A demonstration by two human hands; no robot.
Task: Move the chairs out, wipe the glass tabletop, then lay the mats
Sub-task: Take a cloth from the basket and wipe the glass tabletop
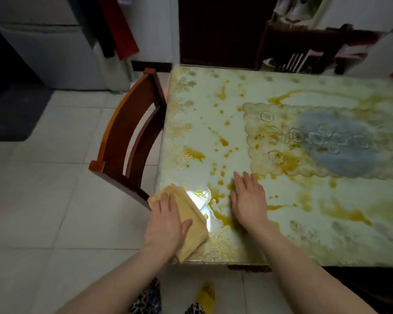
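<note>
The glass tabletop (281, 91) fills the right of the view, with a pale flowered cloth under the glass and orange-brown spills scattered over it. My left hand (166, 225) presses flat on a folded tan cloth (191, 227) at the table's near left corner. My right hand (247, 200) lies flat, fingers apart, on the glass just right of the cloth, over a wet orange smear. A dark wooden chair (132, 137) stands at the table's left end, its curved back close against the table edge.
A white fridge (45, 48) stands at the back left, with red and white items leaning beside it. A second dark chair (304, 48) is beyond the table's far edge. Pale floor tiles (55, 189) spread to the left. A dark mat (14, 109) lies at far left.
</note>
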